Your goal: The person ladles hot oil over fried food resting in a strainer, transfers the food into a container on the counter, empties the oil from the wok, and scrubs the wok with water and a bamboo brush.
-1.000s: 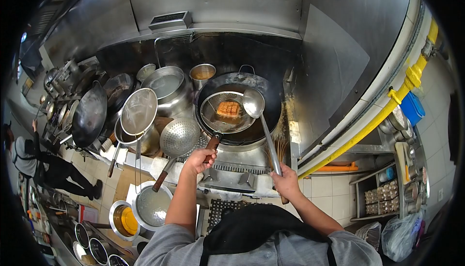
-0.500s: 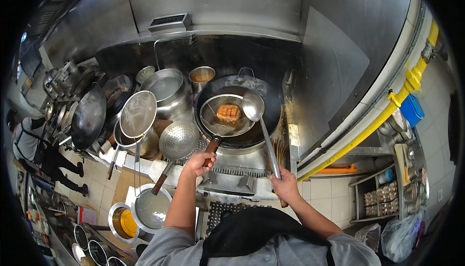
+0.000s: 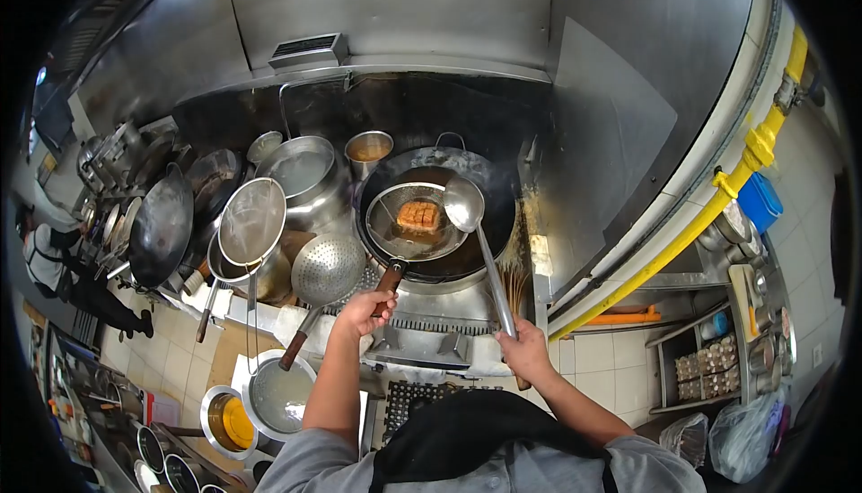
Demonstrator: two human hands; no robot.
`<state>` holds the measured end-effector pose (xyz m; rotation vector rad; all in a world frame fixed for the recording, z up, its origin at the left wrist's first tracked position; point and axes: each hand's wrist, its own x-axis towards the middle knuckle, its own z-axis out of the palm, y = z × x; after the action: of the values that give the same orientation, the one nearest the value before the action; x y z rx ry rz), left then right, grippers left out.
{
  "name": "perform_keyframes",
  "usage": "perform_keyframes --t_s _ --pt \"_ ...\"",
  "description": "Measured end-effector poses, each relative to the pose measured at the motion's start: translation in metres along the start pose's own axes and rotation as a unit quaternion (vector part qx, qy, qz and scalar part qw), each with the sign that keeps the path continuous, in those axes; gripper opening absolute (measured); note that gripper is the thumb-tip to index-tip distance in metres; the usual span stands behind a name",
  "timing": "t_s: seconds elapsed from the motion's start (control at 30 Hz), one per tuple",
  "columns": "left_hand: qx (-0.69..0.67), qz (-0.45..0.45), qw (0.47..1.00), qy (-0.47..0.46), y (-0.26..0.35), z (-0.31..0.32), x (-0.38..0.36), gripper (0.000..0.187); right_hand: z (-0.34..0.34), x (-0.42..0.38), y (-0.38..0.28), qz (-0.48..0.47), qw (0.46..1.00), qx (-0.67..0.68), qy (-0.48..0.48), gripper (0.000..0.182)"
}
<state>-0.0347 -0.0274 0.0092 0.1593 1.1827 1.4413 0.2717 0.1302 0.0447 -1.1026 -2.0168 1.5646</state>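
Observation:
My left hand [image 3: 364, 311] grips the wooden handle of a wire strainer [image 3: 395, 240] held over a black wok [image 3: 489, 189]. In the strainer's mesh lies an orange-brown fried block [image 3: 418, 215]. My right hand [image 3: 523, 351] holds the long steel handle of a ladle [image 3: 464, 203], whose bowl hovers just right of the block, above the wok. The wok sits on a steel burner range in front of me.
Left of the wok hang a perforated skimmer [image 3: 328, 268] and a mesh strainer [image 3: 252, 220]. Steel pots [image 3: 301, 172], a sauce container [image 3: 369, 148] and another wok [image 3: 162, 226] stand at the back left. Oil bowls [image 3: 232, 420] sit low left. Another person [image 3: 54, 268] works far left.
The view has shifted slightly. Strainer, fried block and ladle stay over the wok in much the same pose. The person at far left has moved further away.

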Motion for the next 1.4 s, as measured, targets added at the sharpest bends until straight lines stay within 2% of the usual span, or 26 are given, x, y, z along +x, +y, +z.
perform_keyframes --t_s 1.4 --pt "-0.035 0.003 0.999 -0.002 0.001 -0.001 -0.001 0.014 0.003 0.0 0.002 -0.002 1.0 0.002 0.006 0.033"
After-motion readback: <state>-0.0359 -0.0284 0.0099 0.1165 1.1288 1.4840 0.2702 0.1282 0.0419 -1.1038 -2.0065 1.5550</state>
